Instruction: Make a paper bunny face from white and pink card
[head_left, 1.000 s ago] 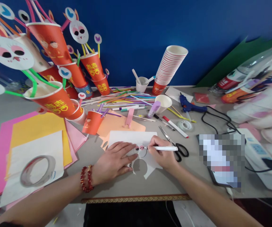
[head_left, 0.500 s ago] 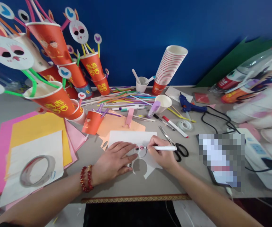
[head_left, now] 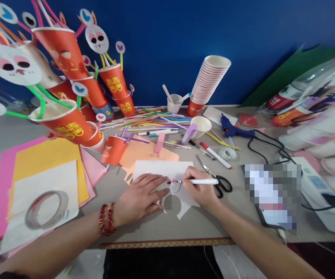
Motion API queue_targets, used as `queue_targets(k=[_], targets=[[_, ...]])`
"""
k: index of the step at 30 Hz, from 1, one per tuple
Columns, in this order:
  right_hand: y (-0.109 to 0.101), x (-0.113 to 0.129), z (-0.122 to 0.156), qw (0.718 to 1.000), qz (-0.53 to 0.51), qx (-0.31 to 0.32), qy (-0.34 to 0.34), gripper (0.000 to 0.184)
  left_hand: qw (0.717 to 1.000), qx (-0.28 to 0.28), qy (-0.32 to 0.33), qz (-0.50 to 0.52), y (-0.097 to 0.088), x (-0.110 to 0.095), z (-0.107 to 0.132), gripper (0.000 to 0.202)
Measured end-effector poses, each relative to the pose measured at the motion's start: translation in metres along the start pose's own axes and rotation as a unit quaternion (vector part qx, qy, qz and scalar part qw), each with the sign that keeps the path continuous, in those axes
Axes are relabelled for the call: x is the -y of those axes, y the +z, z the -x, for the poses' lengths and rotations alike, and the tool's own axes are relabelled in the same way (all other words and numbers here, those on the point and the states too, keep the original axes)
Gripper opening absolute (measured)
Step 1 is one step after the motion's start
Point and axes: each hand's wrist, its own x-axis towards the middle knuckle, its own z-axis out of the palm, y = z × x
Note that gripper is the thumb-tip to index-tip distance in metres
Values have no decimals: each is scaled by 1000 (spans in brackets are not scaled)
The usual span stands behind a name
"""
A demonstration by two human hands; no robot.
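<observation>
My right hand (head_left: pixel 200 186) is closed around a white marker (head_left: pixel 204 181). The marker's tip touches a small drawn face (head_left: pixel 174 186) on white paper (head_left: pixel 144 167). A dark oval with pink above it shows on the face's left side, and pink and a dark line lie at the tip. Flat across the paper rests my left hand (head_left: pixel 144 197), fingers stretched out and fingertips beside the face. Under its lower fingers peeks a small white piece with a dark mark, mostly hidden. Below the face, the paper has a round cut-out. Black-handled scissors (head_left: pixel 223 186) lie just right of my right hand.
Decorated red cups (head_left: pixel 65 124) with rabbit faces stand at the left. Coloured sheets and a tape roll (head_left: pixel 45 209) lie nearer. Pipe cleaners (head_left: pixel 144 118), a cup stack (head_left: pixel 209 83) and a glue gun (head_left: pixel 234 130) are behind. A phone (head_left: pixel 269 201) and power strip (head_left: pixel 315 186) sit right.
The marker tip has shifted very slightly on the drawn face, with a dark line now showing over the pink. My left hand stays in place.
</observation>
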Motion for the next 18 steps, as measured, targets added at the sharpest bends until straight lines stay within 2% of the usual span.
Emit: queue_targets(k=[13, 18], targets=[[-1, 1, -1, 1000, -11, -4, -2, 18, 1000, 7, -4, 4, 0, 0, 0, 45], [-1, -1, 0, 999, -15, 47, 3, 15, 1000, -3, -5, 4, 0, -1, 0, 44]])
